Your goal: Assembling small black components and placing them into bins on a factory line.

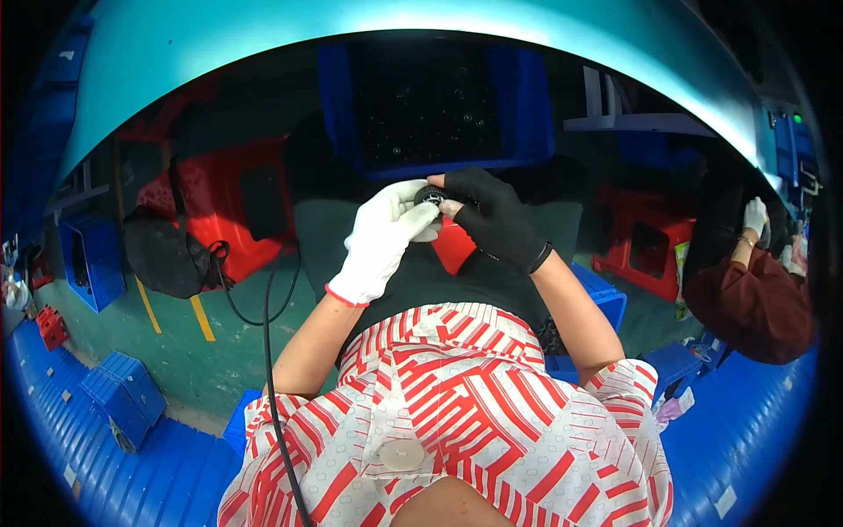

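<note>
My left hand point(379, 230), in a white glove with a red cuff edge, is closed around a small round black part with a spoked face, like a toy wheel point(430, 195). My right hand point(493, 215) wears a black glove with bare fingertips. Its thumb and forefinger pinch the same part from the other side. Both hands meet in front of my body, over my dark-clothed lap. Beyond them stands a blue crate point(524, 105) with many small dark pieces in it. The palm-side fingers of my right hand are partly hidden.
A teal tabletop point(421, 16) curves across the far side. Red stools point(230, 206) stand at both sides, a black bag point(165, 253) on the left one. A black cable point(270, 378) hangs by my left arm. At right sits a person in a brown sleeve point(751, 299). Blue crates point(123, 395) lie around.
</note>
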A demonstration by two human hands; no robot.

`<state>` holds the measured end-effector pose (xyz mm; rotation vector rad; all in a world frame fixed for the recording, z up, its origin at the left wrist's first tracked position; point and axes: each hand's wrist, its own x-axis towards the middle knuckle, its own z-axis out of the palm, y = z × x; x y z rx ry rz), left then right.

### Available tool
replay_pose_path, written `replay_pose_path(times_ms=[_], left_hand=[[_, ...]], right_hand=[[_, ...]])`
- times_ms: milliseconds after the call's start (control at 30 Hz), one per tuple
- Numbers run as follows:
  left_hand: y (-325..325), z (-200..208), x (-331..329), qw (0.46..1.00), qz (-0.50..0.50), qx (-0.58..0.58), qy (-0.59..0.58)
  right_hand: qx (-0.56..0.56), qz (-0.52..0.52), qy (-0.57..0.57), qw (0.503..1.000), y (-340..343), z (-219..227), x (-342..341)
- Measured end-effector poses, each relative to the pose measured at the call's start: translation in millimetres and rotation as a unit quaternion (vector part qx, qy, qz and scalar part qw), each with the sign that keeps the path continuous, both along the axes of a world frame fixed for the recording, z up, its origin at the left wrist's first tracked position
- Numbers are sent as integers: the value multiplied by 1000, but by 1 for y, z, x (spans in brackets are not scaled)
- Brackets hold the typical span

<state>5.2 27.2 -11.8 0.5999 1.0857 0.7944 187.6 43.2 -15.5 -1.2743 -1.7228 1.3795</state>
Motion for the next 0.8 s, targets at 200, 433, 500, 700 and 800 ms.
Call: replay_pose_path(times_ms=[200, 433, 500, 700, 800], left_hand=[[-6, -2, 6, 999, 49, -20, 7], [-2, 15, 6, 992, -16, 27, 123], [-7, 7, 6, 964, -55, 118, 233], [-2, 3, 1, 989, -51, 17, 135], [-2, 2, 2, 995, -32, 19, 89]], right_hand=[[89, 10, -105, 990, -11, 6, -9], [170, 26, -163, 971, -12, 8, -14], [195, 91, -233, 948, -12, 9, -12], [178, 58, -196, 963, -16, -6, -13], [145, 23, -171, 974, -15, -14, -10]])
